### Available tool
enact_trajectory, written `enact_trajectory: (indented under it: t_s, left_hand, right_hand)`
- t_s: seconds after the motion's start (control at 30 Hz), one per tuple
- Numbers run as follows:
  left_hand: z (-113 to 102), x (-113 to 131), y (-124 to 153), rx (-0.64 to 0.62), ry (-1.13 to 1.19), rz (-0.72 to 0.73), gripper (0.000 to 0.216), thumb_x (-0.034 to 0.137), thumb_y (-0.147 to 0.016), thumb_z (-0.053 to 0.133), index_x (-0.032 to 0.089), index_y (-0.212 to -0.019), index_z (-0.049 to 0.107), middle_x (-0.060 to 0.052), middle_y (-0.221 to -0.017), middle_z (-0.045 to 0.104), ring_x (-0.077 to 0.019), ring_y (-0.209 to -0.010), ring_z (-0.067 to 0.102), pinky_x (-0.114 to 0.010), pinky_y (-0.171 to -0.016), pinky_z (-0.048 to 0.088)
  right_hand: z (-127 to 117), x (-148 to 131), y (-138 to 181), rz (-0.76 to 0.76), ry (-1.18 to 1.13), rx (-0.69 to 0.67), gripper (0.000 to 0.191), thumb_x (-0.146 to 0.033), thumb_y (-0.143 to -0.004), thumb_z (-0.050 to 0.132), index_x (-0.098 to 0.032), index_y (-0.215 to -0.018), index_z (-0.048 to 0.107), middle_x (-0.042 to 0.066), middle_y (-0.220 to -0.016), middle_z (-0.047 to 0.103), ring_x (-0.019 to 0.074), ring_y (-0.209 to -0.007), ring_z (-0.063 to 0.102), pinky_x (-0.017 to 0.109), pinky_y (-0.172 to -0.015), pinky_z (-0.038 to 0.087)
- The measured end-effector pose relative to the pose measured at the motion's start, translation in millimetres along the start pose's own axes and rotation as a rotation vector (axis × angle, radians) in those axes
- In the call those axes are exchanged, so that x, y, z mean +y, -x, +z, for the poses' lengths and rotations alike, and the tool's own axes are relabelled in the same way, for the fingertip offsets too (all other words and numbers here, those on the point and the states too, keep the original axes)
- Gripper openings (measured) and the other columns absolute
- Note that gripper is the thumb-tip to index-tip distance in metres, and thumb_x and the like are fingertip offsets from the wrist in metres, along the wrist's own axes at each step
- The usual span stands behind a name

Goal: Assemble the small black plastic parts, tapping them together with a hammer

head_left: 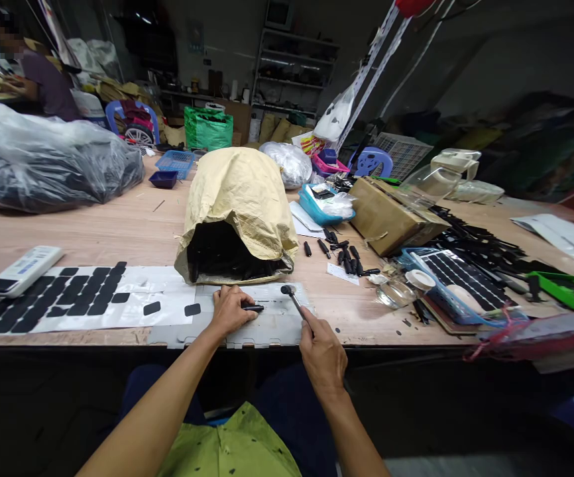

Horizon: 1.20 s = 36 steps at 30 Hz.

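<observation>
My left hand (230, 310) is closed on a small black stick-shaped part (253, 308) and presses it onto a grey metal plate (272, 324) at the table's near edge. My right hand (323, 354) grips the handle of a small hammer (291, 299); its black head hovers just above the plate, right of the part. Behind the plate a yellow woven sack (240, 199) lies open toward me, with black parts inside.
White sheets with black adhesive pads (68, 298) and a remote control (21, 270) lie left. Loose black parts (344, 255), a cardboard box (391, 215), solar panels (459, 278) and a green tray (568, 288) crowd the right. A plastic bag (43, 162) and another person (38, 76) are far left.
</observation>
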<state>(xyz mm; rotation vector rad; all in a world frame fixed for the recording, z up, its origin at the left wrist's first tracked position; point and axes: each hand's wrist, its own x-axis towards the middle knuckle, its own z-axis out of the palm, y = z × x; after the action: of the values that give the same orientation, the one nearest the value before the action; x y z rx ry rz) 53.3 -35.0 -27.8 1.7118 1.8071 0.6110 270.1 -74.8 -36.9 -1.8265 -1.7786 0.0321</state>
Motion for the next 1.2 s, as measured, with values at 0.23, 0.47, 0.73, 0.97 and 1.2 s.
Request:
enact_trajectory:
  t_s: [0.23,0.47,0.73,0.97,1.2]
  left_hand:
    - [-1.9,0.9,2.8,-0.002,-0.017,0.004,0.018,0.036,-0.070,0.075,0.029,-0.087,0.074,-0.001,-0.099,0.065,-0.0277,-0.109,0.046,-0.041,-0.094,0.030]
    - [-1.3,-1.9,1.3,0.020,-0.073,0.064,0.020,0.036,-0.073,0.071,0.028,-0.092,0.073,-0.002,-0.099,0.065,-0.0268,-0.106,0.047,-0.041,-0.093,0.031]
    - [11.3,5.8,78.2,-0.106,0.048,0.395,0.017,0.032,-0.089,0.055,0.029,-0.096,0.070,-0.005,-0.097,0.067,-0.0226,-0.095,0.057,-0.039,-0.089,0.043]
    - [75.5,-43.6,115.3,-0.210,-0.203,0.435,0.057,0.014,-0.085,0.050,0.031,-0.138,0.050,-0.008,-0.136,0.056,-0.0263,-0.111,0.059,-0.041,-0.093,0.052]
    - [77.2,-91.4,106.8,-0.354,-0.224,-0.145,0.051,0.016,-0.086,0.048,0.030,-0.134,0.057,-0.007,-0.125,0.067,-0.0238,-0.112,0.064,-0.034,-0.099,0.049]
  right_hand:
    - [20.0,10.2,-3.1,-0.079,0.213,0.139,0.036,-0.015,-0.090,0.047,-0.028,-0.112,0.072,0.009,-0.094,0.060,0.0190,-0.079,0.045,0.029,-0.060,0.033]
    - [29.2,5.4,1.5,-0.088,0.304,0.165,0.037,-0.014,-0.091,0.046,-0.027,-0.118,0.069,0.008,-0.092,0.060,0.0188,-0.077,0.044,0.030,-0.062,0.032]
    - [27.3,5.7,0.3,-0.102,0.333,0.131,0.037,-0.015,-0.092,0.046,-0.026,-0.119,0.067,0.008,-0.092,0.061,0.0194,-0.077,0.044,0.031,-0.063,0.030]
    - [27.7,5.5,0.1,-0.103,0.352,0.128,0.038,-0.014,-0.089,0.048,-0.027,-0.119,0.067,0.007,-0.090,0.058,0.0191,-0.078,0.043,0.030,-0.063,0.029]
    - [28.9,6.6,0.1,-0.093,0.390,0.131,0.035,-0.016,-0.089,0.051,-0.028,-0.118,0.067,0.005,-0.091,0.057,0.0177,-0.077,0.040,0.030,-0.063,0.026]
